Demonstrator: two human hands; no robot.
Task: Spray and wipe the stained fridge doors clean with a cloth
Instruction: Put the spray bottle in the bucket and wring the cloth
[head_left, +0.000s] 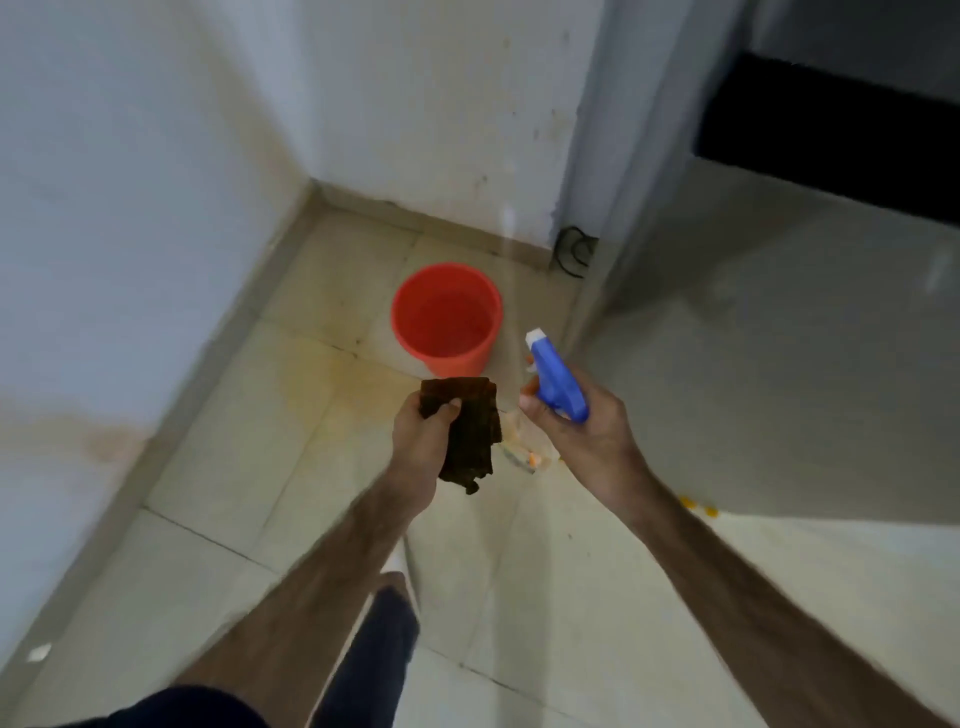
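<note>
Left hand (423, 434) has its fingers curled round a dark brown cloth (470, 431), which hangs down just below the red bucket (447, 319) standing on the tiled floor (218, 467). Right hand (582, 431), just right of the cloth, grips a spray bottle (556, 382) by its blue trigger head, white nozzle aimed up toward the bucket (the clear body under the hand is blurred, so any label is unreadable). The pale fridge door (779, 364) fills the side right of the bucket.
</note>
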